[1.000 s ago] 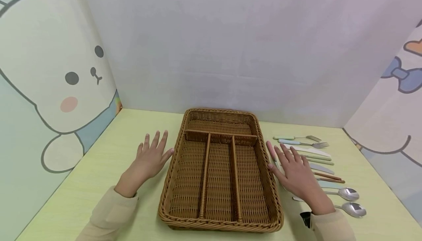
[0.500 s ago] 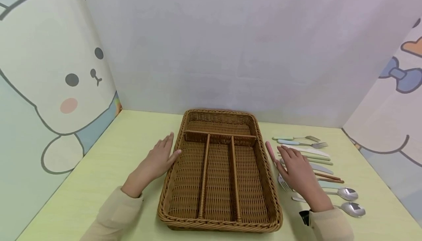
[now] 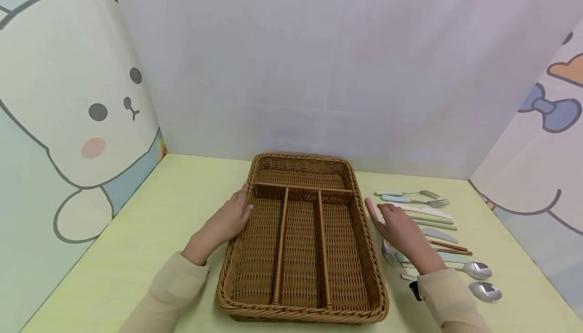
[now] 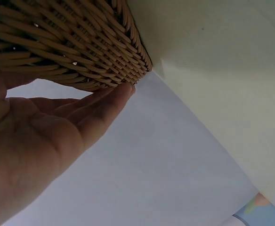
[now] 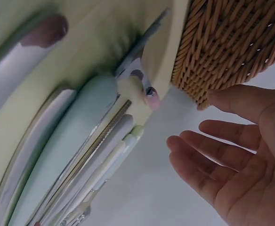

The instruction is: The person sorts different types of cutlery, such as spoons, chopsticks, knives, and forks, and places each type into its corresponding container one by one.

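Note:
A brown wicker basket stands in the middle of the head view, split by dividers into several compartments. My left hand touches its left rim, the fingers nearly straight along the outer side and the thumb near the rim's top. To the right of the basket my right hand hovers over the cutlery, fingers loosely bent and holding nothing. Beneath it lies a pink-handled fork, partly covered by the hand. In the right wrist view the thumb overlaps the basket's corner; contact cannot be told.
Right of the basket lie forks, knives, green chopsticks, brown chopsticks and two spoons. A pale wall rises behind the yellow table.
My left hand has moved right, from beside the basket onto its left rim, its spread fingers closing together. The right hand's fingers have drawn together and bent a little, moving slightly left.

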The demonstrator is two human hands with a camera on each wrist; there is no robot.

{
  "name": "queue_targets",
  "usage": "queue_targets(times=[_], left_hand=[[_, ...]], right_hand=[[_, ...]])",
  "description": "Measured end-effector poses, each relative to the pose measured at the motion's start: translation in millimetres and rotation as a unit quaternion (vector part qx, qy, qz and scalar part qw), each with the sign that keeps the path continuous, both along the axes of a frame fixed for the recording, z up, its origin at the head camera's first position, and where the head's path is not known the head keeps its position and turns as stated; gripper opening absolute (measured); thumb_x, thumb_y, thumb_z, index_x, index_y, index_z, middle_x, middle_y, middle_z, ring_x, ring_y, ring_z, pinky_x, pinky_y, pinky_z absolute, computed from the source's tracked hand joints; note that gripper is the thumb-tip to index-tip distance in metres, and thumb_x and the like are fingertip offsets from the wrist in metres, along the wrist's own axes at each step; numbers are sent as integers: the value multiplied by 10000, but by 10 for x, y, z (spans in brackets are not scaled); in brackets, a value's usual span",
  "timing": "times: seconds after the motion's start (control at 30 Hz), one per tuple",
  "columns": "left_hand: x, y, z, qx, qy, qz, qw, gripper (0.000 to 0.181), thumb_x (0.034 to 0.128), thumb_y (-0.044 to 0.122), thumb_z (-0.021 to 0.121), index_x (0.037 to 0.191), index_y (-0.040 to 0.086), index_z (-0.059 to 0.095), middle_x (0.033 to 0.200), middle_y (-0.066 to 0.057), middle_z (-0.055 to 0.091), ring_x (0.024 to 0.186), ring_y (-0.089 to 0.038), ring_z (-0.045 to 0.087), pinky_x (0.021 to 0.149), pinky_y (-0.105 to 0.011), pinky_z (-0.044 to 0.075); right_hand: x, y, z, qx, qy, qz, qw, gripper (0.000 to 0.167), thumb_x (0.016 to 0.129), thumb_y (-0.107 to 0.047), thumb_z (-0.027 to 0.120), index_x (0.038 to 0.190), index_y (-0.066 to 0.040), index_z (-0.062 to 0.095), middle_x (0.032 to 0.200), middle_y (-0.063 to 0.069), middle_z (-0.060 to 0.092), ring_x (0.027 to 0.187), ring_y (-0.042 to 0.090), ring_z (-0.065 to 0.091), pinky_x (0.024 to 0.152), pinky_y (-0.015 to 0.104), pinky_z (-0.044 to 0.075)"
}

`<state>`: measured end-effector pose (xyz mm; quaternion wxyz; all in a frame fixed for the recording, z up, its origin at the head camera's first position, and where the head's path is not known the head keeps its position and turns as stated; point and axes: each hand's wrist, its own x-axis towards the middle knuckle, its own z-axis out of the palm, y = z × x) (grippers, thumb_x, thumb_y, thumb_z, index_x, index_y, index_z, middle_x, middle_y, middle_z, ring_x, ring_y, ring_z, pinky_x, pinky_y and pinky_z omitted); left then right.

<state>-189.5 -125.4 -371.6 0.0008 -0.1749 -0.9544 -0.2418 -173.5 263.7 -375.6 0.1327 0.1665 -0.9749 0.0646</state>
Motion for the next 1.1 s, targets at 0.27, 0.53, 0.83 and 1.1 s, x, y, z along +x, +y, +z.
queue_targets(times=[0.27, 0.53, 0.83, 1.1], left_hand=[[-53, 18, -63, -104, 125, 114, 9998, 557, 987, 139, 342, 1414, -129, 105, 1391, -354, 281, 1204, -471, 415, 944, -516, 423], [-91, 10, -137, -161, 250, 28, 9996, 527, 985, 107, 325, 1390, -167, 129, 1348, -372, 325, 1179, -481, 432, 917, -509, 445], [-99, 12, -149, -50, 218, -7, 9997, 521, 986, 98, 308, 1386, -177, 119, 1347, -382, 310, 1218, -466, 399, 930, -493, 439], [-111, 12, -158, -19, 132, -5, 9999, 522, 991, 103, 296, 1392, -169, 102, 1351, -380, 301, 1213, -468, 402, 924, -494, 444]], right_hand=[[-187, 0, -55, -385, -497, -108, 9980, 314, 961, -216, 466, 898, 52, 616, 754, 146, 589, 685, 281, 577, 637, 435, 487], [-352, 10, -129, -291, -1003, -141, 9944, 355, 989, -188, 383, 754, 7, 565, 668, 94, 525, 609, 213, 516, 557, 350, 419], [-425, -25, -163, -243, -1408, -134, 9896, 376, 1001, -157, 332, 702, -28, 521, 678, 106, 518, 646, 236, 526, 575, 360, 419], [-440, -44, -160, -185, -1428, -175, 9894, 403, 1007, -156, 312, 717, -3, 546, 660, 113, 523, 645, 261, 544, 587, 385, 441]])
